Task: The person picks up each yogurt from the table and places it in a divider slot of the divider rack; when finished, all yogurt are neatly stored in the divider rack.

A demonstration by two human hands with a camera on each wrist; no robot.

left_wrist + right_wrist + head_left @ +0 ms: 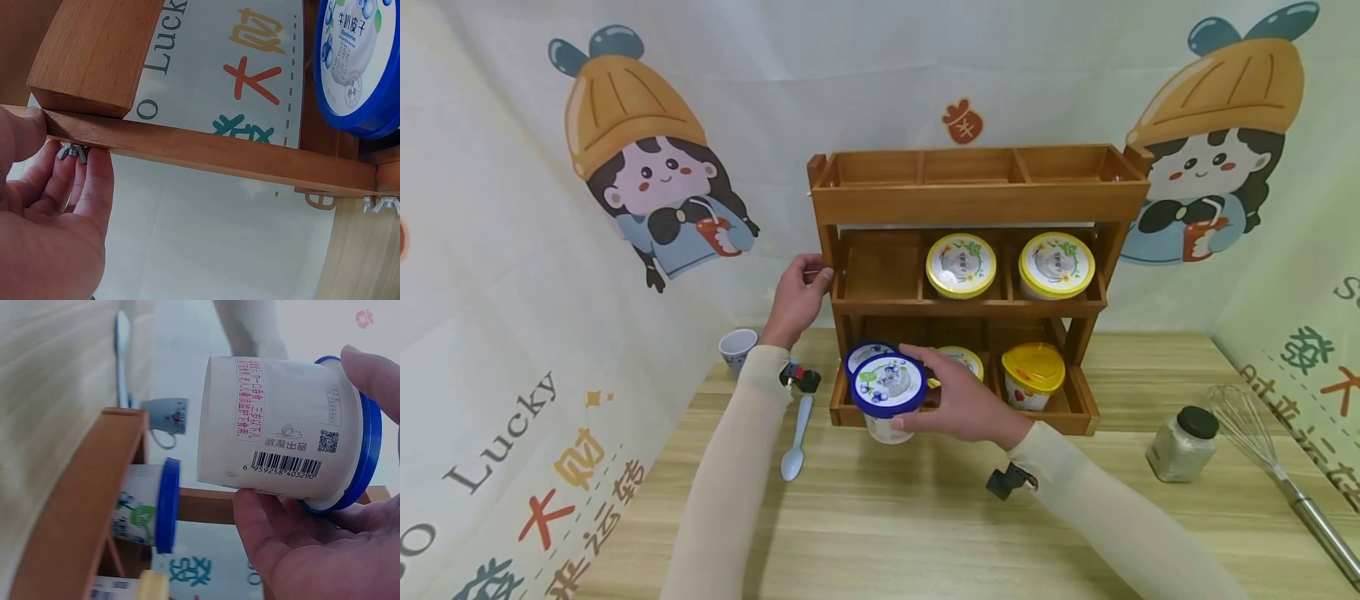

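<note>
My left hand (797, 300) grips the left side post of a three-tier wooden rack (977, 205). In the left wrist view, thumb and fingers pinch the post (206, 150) around a metal wing nut (74, 150). My right hand (966, 398) holds a paper cup with a blue lid (889, 385) in front of the bottom tier's left end. The right wrist view shows the cup's barcode side (281, 434), fingers wrapped about it near the lid. Behind it, a second blue-lidded cup (165, 506) stands in the bottom tier, partly hidden in the head view.
Two yellow-lidded cups (961, 267) sit on the middle tier. Below are another yellow-lidded cup (962, 360) and a yellow domed-lid cup (1033, 375). A mug (738, 346) and spoon (797, 442) lie left; a black-capped jar (1182, 446) and whisk (1277, 475) are right.
</note>
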